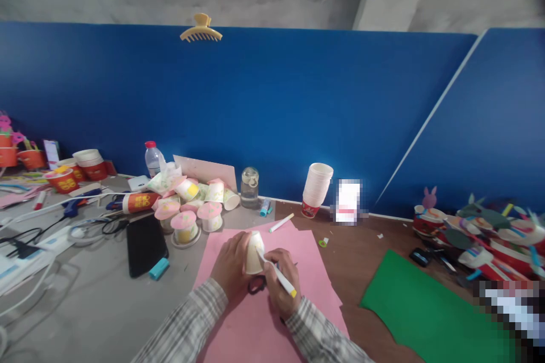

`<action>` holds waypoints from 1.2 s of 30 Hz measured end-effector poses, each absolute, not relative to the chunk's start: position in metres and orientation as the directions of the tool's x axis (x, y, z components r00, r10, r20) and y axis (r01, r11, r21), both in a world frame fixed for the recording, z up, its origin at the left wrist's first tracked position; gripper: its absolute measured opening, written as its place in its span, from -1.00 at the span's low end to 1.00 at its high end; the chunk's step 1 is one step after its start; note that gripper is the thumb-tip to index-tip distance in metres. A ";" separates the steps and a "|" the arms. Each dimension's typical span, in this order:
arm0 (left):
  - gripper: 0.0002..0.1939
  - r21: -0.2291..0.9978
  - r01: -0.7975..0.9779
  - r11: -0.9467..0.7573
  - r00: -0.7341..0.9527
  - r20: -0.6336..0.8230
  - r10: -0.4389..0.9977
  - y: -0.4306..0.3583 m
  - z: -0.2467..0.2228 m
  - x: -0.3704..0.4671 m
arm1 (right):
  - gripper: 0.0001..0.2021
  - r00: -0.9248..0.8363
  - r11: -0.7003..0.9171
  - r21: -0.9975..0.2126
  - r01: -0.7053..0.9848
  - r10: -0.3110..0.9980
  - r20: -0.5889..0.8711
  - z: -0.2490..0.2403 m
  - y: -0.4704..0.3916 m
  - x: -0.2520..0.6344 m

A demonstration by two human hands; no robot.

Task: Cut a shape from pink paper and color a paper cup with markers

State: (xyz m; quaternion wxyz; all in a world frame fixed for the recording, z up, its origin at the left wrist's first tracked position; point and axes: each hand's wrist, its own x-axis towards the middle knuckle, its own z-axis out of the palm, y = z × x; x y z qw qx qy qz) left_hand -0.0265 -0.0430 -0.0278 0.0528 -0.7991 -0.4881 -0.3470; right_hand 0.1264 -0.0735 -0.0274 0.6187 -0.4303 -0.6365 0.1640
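My left hand (232, 261) is wrapped round a white paper cup (254, 258), which is tilted over the pink paper (238, 323). In my right hand (281, 278) is a white marker with a yellow end (284, 281). The marker's other end meets the side of the cup, where faint yellowish marks show. Below the cup, partly hidden by my right hand, lie scissors with dark handles (256, 285). Another white marker (281, 223) rests at the far edge of the pink paper.
Several decorated paper cups with pink tops (184, 226) stand to the left, near a black phone (147, 245) and a glue gun (83, 200). A clear bottle (250, 187) and a cup stack (317, 188) line the blue partition (272, 102). Green paper (426, 306) lies right.
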 end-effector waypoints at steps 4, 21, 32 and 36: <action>-0.24 0.217 0.818 -0.533 0.318 0.601 0.733 -0.042 -0.029 -0.028 | -0.87 0.138 0.575 -0.739 0.350 0.749 0.648 -0.028 -0.073 0.127; -0.24 0.217 0.828 -0.517 0.304 0.602 0.738 -0.043 -0.026 -0.028 | -0.90 0.155 0.583 -0.749 0.314 0.747 0.646 -0.021 -0.077 0.128; -0.28 0.160 0.834 -0.527 0.308 0.658 0.687 -0.040 -0.023 -0.029 | -0.90 0.056 0.645 -0.681 0.346 0.711 0.701 -0.020 -0.078 0.126; -0.26 0.168 0.839 -0.518 0.303 0.646 0.701 -0.041 -0.023 -0.029 | -0.89 0.022 0.667 -0.637 0.387 0.684 0.729 -0.018 -0.079 0.124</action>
